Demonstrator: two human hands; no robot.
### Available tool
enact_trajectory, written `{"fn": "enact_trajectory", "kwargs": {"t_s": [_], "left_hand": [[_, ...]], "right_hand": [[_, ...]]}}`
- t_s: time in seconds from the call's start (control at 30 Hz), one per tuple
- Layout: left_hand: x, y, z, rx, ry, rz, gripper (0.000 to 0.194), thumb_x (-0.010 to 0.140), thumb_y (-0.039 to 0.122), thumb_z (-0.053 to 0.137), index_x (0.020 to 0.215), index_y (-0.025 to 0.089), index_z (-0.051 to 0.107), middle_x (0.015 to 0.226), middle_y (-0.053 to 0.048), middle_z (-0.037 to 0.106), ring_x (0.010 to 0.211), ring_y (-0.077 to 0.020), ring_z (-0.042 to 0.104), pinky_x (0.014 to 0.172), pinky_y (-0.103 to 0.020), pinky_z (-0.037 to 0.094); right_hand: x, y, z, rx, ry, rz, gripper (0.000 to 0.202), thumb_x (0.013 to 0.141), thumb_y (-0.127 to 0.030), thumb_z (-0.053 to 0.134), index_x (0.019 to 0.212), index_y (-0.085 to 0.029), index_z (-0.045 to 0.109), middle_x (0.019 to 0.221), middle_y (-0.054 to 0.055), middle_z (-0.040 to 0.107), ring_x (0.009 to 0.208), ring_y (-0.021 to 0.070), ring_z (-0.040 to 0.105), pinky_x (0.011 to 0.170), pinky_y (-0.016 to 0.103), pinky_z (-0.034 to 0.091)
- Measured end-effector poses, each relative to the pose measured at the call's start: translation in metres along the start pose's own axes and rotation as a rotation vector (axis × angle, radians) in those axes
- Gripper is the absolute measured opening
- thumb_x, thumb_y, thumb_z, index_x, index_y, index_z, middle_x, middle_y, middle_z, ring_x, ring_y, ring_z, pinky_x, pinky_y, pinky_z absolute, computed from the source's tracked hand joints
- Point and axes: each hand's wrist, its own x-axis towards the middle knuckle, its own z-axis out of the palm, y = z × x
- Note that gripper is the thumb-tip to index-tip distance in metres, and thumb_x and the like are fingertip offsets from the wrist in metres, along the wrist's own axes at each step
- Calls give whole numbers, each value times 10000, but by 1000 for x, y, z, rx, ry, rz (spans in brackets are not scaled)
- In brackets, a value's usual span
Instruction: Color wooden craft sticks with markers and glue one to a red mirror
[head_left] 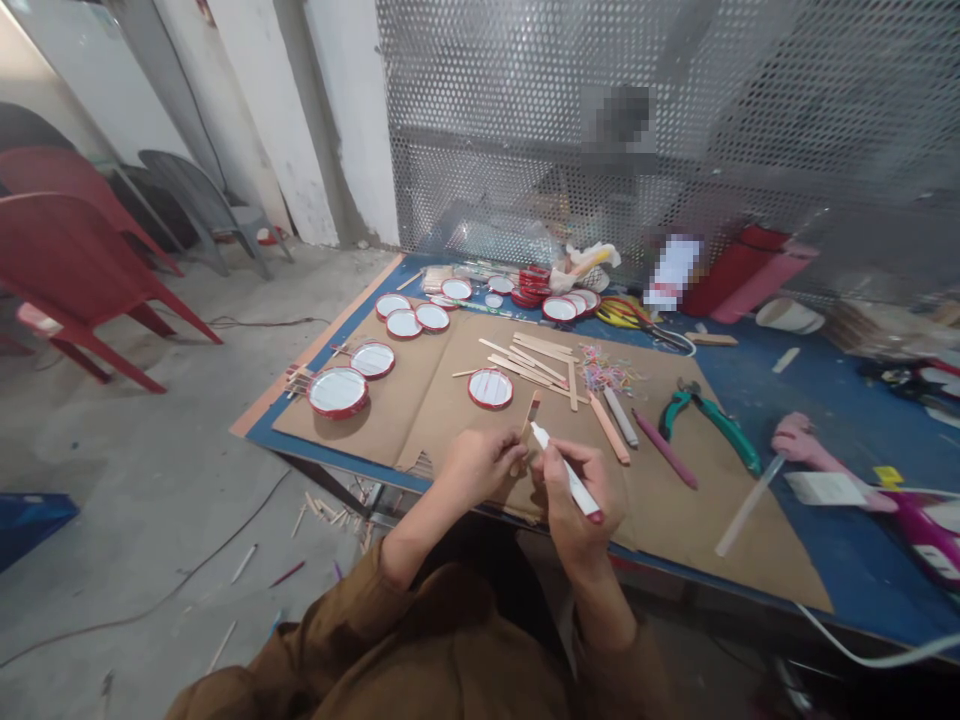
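Near the table's front edge, my left hand (480,462) pinches a small wooden stick (532,410) whose upper end is coloured dark red. My right hand (583,492) is closed around a white marker (571,478) with a dark red end, its tip close to the stick. Both are over the brown cardboard (442,400). Just beyond my hands lies a round white disc with a red rim (490,388). Bare wooden sticks (525,362) are spread behind it, beside a pile of coloured strands (604,370).
Orange (609,428), grey (621,417) and purple markers (664,448) lie right of my hands, then green-handled pliers (724,430) and a pink glue gun (817,450). More red-rimmed discs (337,391) sit left and behind. A perforated metal panel (487,120) stands behind the blue table (750,370).
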Motion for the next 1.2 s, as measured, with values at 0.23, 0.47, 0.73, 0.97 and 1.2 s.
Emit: {"fn": "enact_trajectory", "kwargs": {"t_s": [0.23, 0.47, 0.73, 0.97, 1.2], "left_hand": [[0, 3, -2, -7, -23, -23, 261, 907, 282, 501, 696, 192, 627, 635, 13, 624, 578, -118, 493, 556, -221, 270], [1, 3, -3, 20, -19, -21, 261, 899, 279, 503, 680, 185, 611, 629, 8, 599, 575, -119, 475, 549, -228, 255], [-1, 1, -1, -11, -12, 0, 236, 904, 262, 496, 723, 191, 629, 654, 10, 619, 597, -120, 498, 566, -220, 282], [-1, 3, -2, 34, -13, -23, 217, 900, 269, 513, 743, 194, 643, 673, 3, 640, 611, -128, 514, 561, -227, 273], [0, 3, -3, 26, -19, -17, 233, 905, 272, 509, 733, 192, 644, 669, 6, 642, 590, -120, 501, 561, -223, 278]], "right_hand": [[-1, -3, -1, 98, 74, 78, 205, 884, -366, 600, 845, -165, 614, 625, -14, 638, 512, 114, 599, 510, 228, 500], [-2, -2, 0, 129, -23, 110, 210, 868, -365, 625, 926, -163, 622, 652, -7, 658, 494, 118, 600, 448, 220, 485], [-1, 1, -1, 52, -30, 76, 222, 855, -370, 641, 934, -162, 633, 684, 1, 670, 513, 121, 614, 473, 230, 503], [-1, 2, 0, 49, -30, 115, 244, 846, -394, 647, 928, -165, 637, 676, -2, 668, 507, 123, 612, 469, 233, 503], [1, -1, 0, 62, -53, 142, 244, 846, -405, 638, 894, -165, 628, 620, -16, 645, 461, 116, 586, 430, 220, 481]]}}
